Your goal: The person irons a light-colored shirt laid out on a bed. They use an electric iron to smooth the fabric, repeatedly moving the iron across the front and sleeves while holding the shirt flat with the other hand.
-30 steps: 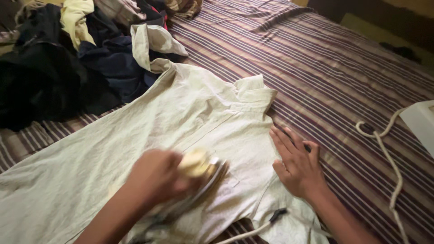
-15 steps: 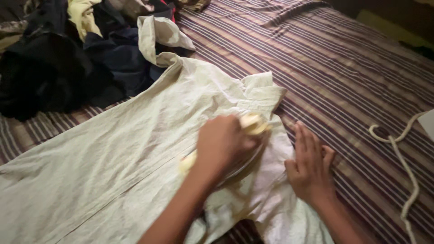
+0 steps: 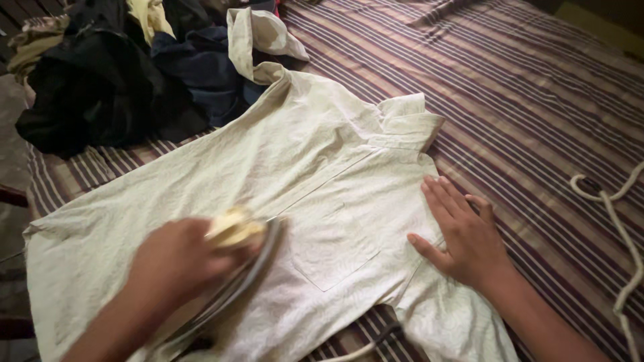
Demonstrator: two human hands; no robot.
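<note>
Head view, close, down onto bed

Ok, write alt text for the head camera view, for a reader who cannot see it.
A left hand grips an iron on a pale shirt spread over a striped bedcover, while the right hand lies flat on the shirt beside its pocket. Dark clothes are piled at upper left; a white cord trails at right.

Pale cream shirt, maroon-striped bedsheet
</note>
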